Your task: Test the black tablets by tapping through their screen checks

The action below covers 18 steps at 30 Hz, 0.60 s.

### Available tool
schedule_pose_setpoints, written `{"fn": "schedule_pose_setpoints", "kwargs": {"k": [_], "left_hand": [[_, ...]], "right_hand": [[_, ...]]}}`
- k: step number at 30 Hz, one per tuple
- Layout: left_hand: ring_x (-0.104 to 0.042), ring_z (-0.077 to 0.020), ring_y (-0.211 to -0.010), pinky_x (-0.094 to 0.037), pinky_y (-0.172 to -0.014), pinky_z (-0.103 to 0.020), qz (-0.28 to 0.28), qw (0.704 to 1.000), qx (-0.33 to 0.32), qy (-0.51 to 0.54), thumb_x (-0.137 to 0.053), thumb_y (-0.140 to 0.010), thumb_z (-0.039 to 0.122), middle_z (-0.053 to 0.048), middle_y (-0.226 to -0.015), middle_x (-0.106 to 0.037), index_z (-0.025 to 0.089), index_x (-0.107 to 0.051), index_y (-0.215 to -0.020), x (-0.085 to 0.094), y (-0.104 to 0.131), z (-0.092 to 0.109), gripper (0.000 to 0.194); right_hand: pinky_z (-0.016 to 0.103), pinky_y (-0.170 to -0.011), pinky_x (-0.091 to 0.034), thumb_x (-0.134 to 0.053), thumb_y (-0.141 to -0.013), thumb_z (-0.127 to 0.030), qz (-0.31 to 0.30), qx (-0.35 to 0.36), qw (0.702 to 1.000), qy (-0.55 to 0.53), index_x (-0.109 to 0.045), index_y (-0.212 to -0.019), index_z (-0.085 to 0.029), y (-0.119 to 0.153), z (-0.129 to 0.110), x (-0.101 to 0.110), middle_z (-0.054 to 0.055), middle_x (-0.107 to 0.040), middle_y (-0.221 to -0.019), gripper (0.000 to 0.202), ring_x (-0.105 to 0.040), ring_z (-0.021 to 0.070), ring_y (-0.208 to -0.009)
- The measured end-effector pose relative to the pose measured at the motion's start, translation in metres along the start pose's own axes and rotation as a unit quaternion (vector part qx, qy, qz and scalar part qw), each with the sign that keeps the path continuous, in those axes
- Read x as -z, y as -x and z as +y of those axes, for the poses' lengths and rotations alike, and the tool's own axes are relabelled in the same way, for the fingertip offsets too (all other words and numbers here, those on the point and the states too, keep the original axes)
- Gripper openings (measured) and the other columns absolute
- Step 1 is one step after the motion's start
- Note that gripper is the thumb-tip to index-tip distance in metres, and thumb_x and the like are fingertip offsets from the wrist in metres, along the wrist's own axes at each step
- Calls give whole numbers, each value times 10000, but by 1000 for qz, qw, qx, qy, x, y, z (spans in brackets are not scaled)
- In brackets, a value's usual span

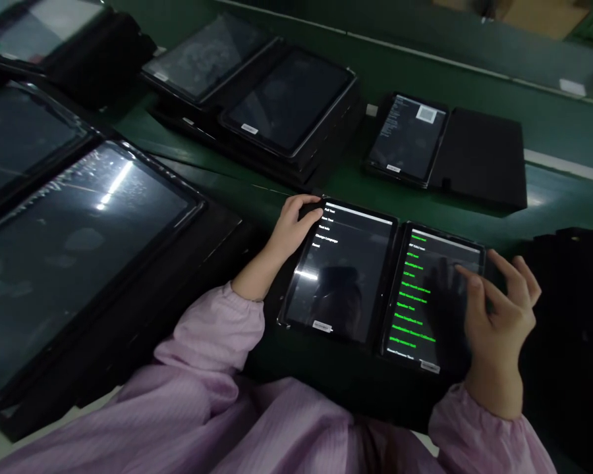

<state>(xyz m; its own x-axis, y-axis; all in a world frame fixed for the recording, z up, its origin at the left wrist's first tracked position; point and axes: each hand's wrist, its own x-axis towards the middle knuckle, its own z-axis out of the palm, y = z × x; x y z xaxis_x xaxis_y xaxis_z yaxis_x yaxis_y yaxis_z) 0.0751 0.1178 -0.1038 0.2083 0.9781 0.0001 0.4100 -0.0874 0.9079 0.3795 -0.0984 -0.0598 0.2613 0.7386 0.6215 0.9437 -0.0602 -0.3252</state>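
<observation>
Basically two lit tablets side by side in front of the person. Left tablet (348,270): white menu, "Full Test", "Test Info", "Change Language" readable. Right tablet (437,296): mostly green list, incl. "LCD test", "Single touch point test", "Speaker Test", "gravity sensor test"; some lines white, e.g. "RF CALI test". Each has a white label (322,326) at bottom edge, print too small.

Left hand (294,227) at left tablet's top left corner, fingers bent together, thumb apart from them; can't tell if pinching. Right hand (505,306) over right tablet, index out towards the list, thumb near it, other fingers spread; contact unclear.

Beyond: third tablet (408,141) showing a QR code (426,114) and tiny text, beside black box (484,161). Tablet stack (286,99) further left, bigger-looking tablet pile (93,204) near left. Green bench (385,66), pale line along far side, brown board (543,16) top right. Lamp glare on screens; dim room. Lilac sleeves (212,329).
</observation>
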Motion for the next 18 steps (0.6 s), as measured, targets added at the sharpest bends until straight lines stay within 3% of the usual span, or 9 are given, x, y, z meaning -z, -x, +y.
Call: {"fn": "schedule_pose_setpoints", "kwargs": {"k": [6,13,16,18], "left_hand": [[-513,-312,-1516,-354,-1334,-512,-20,1000,-10,21,-695,-884,403,-68,-1490,-643,286,-717,-1274,5,7,-7,408],[-373,-331,-1635,-246,-1388,-525,-61,997,4,48,-719,-865,410,-73,-1647,-525,287,-697,-1396,14,20,-11,546],[-340,-341,-1654,-255,-1386,-542,-85,996,2,39,-728,-871,407,-61,-1686,-479,318,-668,-1434,17,22,-12,572],[-326,-344,-1662,-266,-1385,-536,-94,995,-7,24,-732,-874,423,-62,-1701,-452,322,-644,-1459,18,23,-12,600]], "right_hand": [[658,-1131,-554,-636,-1069,-264,-26,31,999,-14,-852,-1085,-228,3,-1,4,119,-718,-1426,219,-539,389,-1491],[716,-1116,-527,-654,-1057,-300,-97,60,993,-23,-873,-1044,-214,5,0,5,157,-687,-1473,236,-478,470,-1523],[762,-1136,-491,-652,-1056,-348,-81,6,994,-67,-871,-1111,-299,5,0,9,97,-708,-1462,230,-511,457,-1509],[753,-1123,-510,-692,-1019,-349,-12,-76,990,-114,-843,-1176,-412,4,-2,11,30,-740,-1413,227,-568,430,-1468]]}}
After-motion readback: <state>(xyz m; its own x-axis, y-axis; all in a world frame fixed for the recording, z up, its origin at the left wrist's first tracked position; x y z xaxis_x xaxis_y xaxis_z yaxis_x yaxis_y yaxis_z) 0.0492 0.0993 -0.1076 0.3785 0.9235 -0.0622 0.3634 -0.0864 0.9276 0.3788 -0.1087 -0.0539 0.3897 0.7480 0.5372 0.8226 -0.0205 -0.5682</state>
